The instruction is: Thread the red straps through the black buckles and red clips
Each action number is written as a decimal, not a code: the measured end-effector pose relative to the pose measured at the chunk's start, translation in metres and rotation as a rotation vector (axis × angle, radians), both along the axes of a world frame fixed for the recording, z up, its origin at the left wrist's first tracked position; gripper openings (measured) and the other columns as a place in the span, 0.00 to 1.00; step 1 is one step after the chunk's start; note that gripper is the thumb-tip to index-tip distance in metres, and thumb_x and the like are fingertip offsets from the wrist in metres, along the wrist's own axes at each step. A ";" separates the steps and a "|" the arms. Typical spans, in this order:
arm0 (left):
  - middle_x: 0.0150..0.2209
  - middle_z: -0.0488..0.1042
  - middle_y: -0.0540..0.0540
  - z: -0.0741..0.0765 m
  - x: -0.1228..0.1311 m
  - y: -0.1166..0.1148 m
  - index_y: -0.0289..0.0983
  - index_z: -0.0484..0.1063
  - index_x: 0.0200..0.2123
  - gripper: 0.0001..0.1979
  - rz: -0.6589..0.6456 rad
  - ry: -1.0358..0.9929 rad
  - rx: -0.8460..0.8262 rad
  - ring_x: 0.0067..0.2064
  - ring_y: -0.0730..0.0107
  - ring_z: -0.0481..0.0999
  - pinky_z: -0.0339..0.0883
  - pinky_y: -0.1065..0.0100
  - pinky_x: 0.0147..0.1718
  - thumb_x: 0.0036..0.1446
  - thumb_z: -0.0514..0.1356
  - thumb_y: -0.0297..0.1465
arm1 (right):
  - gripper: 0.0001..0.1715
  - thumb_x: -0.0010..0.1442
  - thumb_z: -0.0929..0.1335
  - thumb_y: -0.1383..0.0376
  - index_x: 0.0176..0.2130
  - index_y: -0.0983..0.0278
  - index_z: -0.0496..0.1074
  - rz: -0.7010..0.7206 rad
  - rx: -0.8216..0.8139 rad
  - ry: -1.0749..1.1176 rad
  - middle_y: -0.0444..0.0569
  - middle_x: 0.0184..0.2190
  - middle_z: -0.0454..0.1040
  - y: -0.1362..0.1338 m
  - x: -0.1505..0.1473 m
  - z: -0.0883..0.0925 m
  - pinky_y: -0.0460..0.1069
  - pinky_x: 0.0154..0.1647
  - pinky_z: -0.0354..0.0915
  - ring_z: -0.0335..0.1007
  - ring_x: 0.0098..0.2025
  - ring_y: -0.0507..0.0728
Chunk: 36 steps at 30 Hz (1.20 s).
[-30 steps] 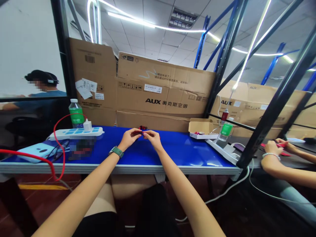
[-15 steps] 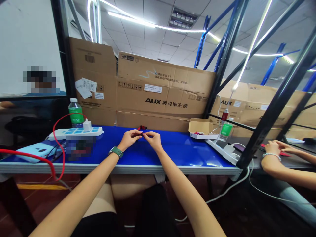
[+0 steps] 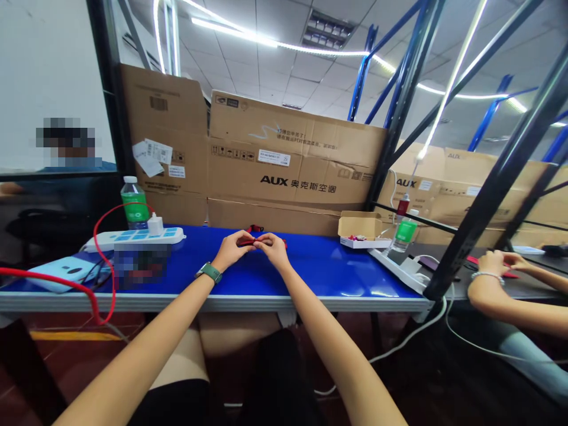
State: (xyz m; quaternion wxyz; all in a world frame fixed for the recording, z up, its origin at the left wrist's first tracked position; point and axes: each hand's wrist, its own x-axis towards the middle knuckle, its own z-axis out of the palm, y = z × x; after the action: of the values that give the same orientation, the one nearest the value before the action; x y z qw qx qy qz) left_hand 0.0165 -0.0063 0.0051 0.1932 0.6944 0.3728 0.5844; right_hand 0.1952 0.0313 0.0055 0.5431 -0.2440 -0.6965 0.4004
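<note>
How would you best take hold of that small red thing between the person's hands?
Pinch the small red thing from either side with fingertips, as the left hand and right hand do: it looks too small for a full-hand hold. The fingers hide its exact shape.

Green smartwatch (image 3: 210,273) on left wrist (image 3: 223,258)

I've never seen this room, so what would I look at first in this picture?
You'd probably notice the left hand and right hand first, pinching a small red object in the middle of the bright blue table. Behind them stands a wall of big cardboard AUX boxes. At the table's left end, a red cable makes a big loop.
</note>
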 end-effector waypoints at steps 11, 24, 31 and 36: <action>0.39 0.83 0.44 0.010 0.001 -0.011 0.39 0.81 0.38 0.15 0.147 0.225 0.095 0.42 0.57 0.81 0.72 0.60 0.47 0.63 0.57 0.41 | 0.28 0.46 0.77 0.50 0.40 0.60 0.67 0.036 -0.114 0.143 0.43 0.31 0.75 0.007 0.001 -0.003 0.47 0.34 0.69 0.72 0.31 0.53; 0.32 0.80 0.45 0.014 0.004 -0.017 0.39 0.78 0.33 0.07 0.232 0.383 0.237 0.33 0.63 0.77 0.70 0.64 0.36 0.56 0.61 0.35 | 0.35 0.37 0.82 0.52 0.40 0.63 0.70 0.177 -0.370 0.179 0.41 0.25 0.75 -0.008 0.001 0.004 0.47 0.31 0.71 0.73 0.26 0.51; 0.31 0.79 0.47 0.014 0.007 -0.018 0.40 0.76 0.31 0.05 0.230 0.396 0.270 0.34 0.64 0.77 0.70 0.65 0.39 0.55 0.62 0.34 | 0.29 0.36 0.82 0.56 0.35 0.66 0.73 0.086 -0.378 0.284 0.43 0.24 0.76 -0.001 0.003 0.005 0.46 0.29 0.68 0.72 0.25 0.51; 0.33 0.79 0.46 0.010 0.001 -0.013 0.40 0.76 0.33 0.05 0.257 0.360 0.258 0.35 0.63 0.78 0.71 0.65 0.39 0.56 0.62 0.34 | 0.30 0.34 0.82 0.55 0.34 0.65 0.74 0.045 -0.376 0.364 0.44 0.23 0.76 0.005 0.011 0.004 0.47 0.28 0.67 0.72 0.24 0.52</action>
State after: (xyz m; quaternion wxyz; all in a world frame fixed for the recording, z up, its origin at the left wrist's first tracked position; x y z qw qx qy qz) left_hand 0.0179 -0.0191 0.0154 -0.0422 0.7532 0.4086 0.5138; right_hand 0.2064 0.0363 0.0093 0.5958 -0.2488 -0.5059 0.5720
